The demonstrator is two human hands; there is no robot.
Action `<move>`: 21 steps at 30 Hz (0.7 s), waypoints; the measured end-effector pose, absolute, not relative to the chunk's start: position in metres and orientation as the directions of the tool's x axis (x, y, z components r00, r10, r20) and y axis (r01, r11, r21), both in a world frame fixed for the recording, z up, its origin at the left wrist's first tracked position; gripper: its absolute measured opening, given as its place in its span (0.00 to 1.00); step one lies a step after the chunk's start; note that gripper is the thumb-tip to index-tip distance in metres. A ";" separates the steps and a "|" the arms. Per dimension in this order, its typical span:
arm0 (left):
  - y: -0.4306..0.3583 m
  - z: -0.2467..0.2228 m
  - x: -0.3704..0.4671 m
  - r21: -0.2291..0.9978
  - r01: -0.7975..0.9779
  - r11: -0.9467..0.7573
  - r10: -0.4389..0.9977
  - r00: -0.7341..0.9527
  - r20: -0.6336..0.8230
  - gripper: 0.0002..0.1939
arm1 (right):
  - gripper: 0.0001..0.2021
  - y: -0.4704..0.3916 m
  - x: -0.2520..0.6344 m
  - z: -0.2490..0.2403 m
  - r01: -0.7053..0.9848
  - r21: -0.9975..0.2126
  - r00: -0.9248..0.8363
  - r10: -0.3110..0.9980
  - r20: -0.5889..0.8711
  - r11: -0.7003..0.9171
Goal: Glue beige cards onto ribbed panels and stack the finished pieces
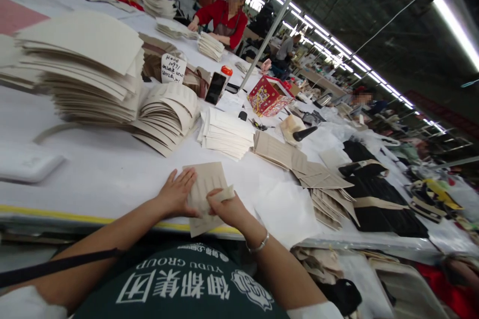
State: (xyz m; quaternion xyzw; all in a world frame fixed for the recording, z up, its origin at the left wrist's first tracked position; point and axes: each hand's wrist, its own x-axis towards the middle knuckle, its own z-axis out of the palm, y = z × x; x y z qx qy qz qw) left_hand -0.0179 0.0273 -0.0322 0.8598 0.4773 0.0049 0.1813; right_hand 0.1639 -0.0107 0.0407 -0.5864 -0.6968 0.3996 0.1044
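A beige panel [205,179] with rows of faint marks or slits lies near the table's front edge. My left hand [177,194] rests on its left side, fingers stretched out and thumb apart. Over the panel's right part, my right hand [229,208] is closed round a small pale piece [226,193], one end of which sticks out above the fist. Its exact kind is hidden by the fingers. Beyond the panel lie a stack of white pieces [226,132] and a row of beige panels [279,151].
Tall stacks of cream panels [82,45] and curved pieces [168,109] stand at left. A phone [216,88], a red box [270,95] and a post [277,25] are farther back. Black pieces [381,204] lie at right. A person in red [237,22] works across the table.
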 end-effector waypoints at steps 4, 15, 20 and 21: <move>0.031 -0.024 -0.022 0.332 0.803 -0.496 0.803 0.569 -0.177 0.59 | 0.09 0.036 0.131 0.030 0.763 -0.635 -0.241 0.965 -0.106 0.121; 0.039 -0.029 -0.032 0.371 0.753 -0.544 0.765 0.626 -0.151 0.53 | 0.10 -0.031 0.156 0.040 0.814 -0.559 -0.326 0.920 -0.220 0.155; 0.043 -0.023 -0.036 0.402 0.758 -0.513 0.789 0.601 -0.126 0.53 | 0.10 0.030 0.121 0.039 0.814 -0.545 -0.294 0.951 -0.093 0.199; 0.042 -0.023 -0.036 0.403 0.760 -0.510 0.791 0.599 -0.127 0.53 | 0.10 0.033 0.120 0.041 0.817 -0.542 -0.298 0.949 -0.101 0.199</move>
